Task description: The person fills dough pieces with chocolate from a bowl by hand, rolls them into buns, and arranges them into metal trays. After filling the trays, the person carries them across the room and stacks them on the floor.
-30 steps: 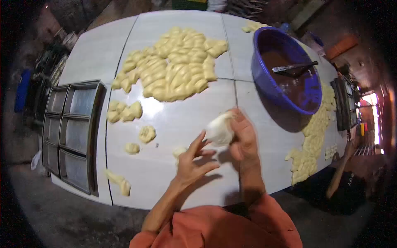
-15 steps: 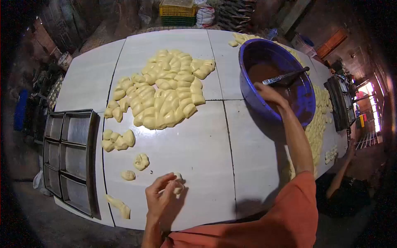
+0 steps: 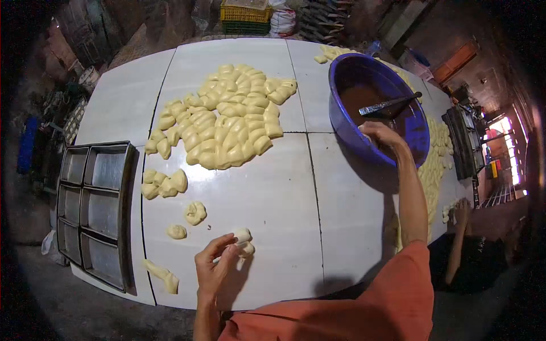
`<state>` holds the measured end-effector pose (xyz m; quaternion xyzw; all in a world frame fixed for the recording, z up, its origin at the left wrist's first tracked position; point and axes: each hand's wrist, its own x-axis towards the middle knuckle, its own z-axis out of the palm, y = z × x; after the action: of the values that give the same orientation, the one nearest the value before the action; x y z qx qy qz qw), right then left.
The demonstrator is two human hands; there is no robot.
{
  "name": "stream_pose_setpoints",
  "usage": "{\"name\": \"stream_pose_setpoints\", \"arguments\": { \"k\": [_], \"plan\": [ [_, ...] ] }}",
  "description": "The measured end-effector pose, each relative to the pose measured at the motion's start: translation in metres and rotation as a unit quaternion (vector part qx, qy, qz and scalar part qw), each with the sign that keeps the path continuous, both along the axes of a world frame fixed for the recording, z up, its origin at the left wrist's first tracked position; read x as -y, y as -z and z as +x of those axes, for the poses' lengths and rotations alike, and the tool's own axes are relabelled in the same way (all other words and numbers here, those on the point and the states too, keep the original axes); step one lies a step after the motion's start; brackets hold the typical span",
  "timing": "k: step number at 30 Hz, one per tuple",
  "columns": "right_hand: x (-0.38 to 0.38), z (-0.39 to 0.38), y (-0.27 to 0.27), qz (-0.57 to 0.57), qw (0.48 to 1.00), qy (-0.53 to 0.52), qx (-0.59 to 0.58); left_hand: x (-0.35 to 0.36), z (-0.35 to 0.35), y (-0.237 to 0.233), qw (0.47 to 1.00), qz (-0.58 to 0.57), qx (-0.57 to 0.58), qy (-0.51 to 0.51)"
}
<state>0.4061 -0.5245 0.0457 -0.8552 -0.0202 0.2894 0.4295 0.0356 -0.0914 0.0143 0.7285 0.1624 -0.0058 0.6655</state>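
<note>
Near the front of the table, my left hand (image 3: 215, 266) has its thumb and fingers closed round a small pale dough piece (image 3: 243, 235), with a second pale lump just below. My right hand (image 3: 382, 134) is over the near-left part of a purple basin (image 3: 339, 111), its fingers curled together and whatever they hold hidden. Brown contents (image 3: 359, 95) fill the basin's lower part. Across it lies a flat metal spatula (image 3: 376, 108) with a dark handle. Beyond my left hand sit a dimpled dough piece (image 3: 195, 212) and a smaller lump (image 3: 176, 231).
A large cluster of dough pieces (image 3: 233, 122) covers the table's middle. At left stands a six-compartment metal pan (image 3: 120, 227), near a dough strip (image 3: 165, 277). More dough (image 3: 435, 176) lies right of the basin. Another person (image 3: 472, 256) reaches in at the right edge.
My right hand has drawn back slightly toward the basin's near rim. The left hand stays close to its place, with the dough piece showing more. The other person's arm has come further into view.
</note>
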Motion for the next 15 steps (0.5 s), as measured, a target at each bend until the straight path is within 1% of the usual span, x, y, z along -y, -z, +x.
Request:
{"name": "stream_pose_setpoints", "arguments": {
  "k": [2,3,4,6,7,10,11,12,13,14,15],
  "plan": [
    [0.008,-0.017,-0.018,0.103,0.992,0.076,-0.007,0.000,-0.002,0.001,1.000,-0.005,-0.009,-0.002],
    [-0.001,-0.031,-0.029,0.143,0.984,0.097,0.041,-0.001,-0.002,0.001,0.999,-0.032,-0.015,0.003],
    [-0.007,-0.039,-0.038,0.181,0.974,0.126,0.051,0.001,-0.001,0.000,0.999,-0.041,-0.013,0.008],
    [-0.015,-0.053,-0.050,0.258,0.946,0.181,0.074,0.004,0.001,-0.001,0.998,-0.057,-0.008,0.017],
    [-0.015,-0.058,-0.053,0.329,0.921,0.204,0.039,0.007,0.004,-0.005,0.999,-0.040,0.001,0.021],
    [-0.048,-0.083,-0.064,0.362,0.901,0.224,0.087,0.021,0.016,-0.016,0.996,-0.074,-0.008,0.043],
    [-0.063,-0.096,-0.067,0.377,0.900,0.210,0.069,0.027,0.019,-0.009,0.993,-0.114,-0.002,0.039],
    [-0.080,-0.109,-0.065,0.395,0.897,0.187,0.065,0.033,0.026,-0.012,0.988,-0.144,-0.006,0.054],
    [-0.100,-0.125,-0.061,0.411,0.887,0.199,0.061,0.043,0.033,-0.012,0.982,-0.184,-0.011,0.051],
    [-0.123,-0.142,-0.054,0.428,0.878,0.208,0.051,0.049,0.039,-0.024,0.978,-0.199,-0.020,0.066],
    [-0.145,-0.158,-0.048,0.452,0.871,0.194,0.017,0.056,0.046,-0.018,0.973,-0.219,-0.021,0.068]
  ]
}}
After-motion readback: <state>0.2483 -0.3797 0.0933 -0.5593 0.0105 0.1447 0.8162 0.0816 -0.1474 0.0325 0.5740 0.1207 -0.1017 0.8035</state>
